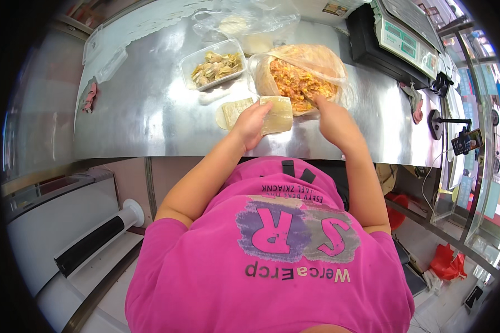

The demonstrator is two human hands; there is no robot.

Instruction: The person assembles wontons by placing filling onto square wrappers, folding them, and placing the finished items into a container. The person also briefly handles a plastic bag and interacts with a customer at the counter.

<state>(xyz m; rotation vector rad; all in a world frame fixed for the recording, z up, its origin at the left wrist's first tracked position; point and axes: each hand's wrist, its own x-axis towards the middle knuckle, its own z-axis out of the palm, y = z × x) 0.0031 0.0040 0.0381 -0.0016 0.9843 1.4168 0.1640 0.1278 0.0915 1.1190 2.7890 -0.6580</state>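
Observation:
My left hand (252, 123) is closed on square pale-yellow dough wrappers (278, 115), held over the steel table's near side. How many sheets it holds I cannot tell. More wrappers (233, 110) lie flat on the table just left of that hand. Beyond, a large clear plastic bag (339, 66) stands open, full of chopped orange-and-yellow filling (300, 80). My right hand (335, 123) grips a thin stick-like tool (310, 101) at the bag's near rim, its far end in the filling. A clear plastic tray (190, 67) of folded wontons (216, 69) sits at the back left.
Crumpled clear plastic bags (250, 23) lie behind the tray. A weighing scale (405, 41) stands at the back right beside a black box (366, 50). A phone (468, 142) hangs on a holder at the right. Under the table's near edge (205, 157) are shelves.

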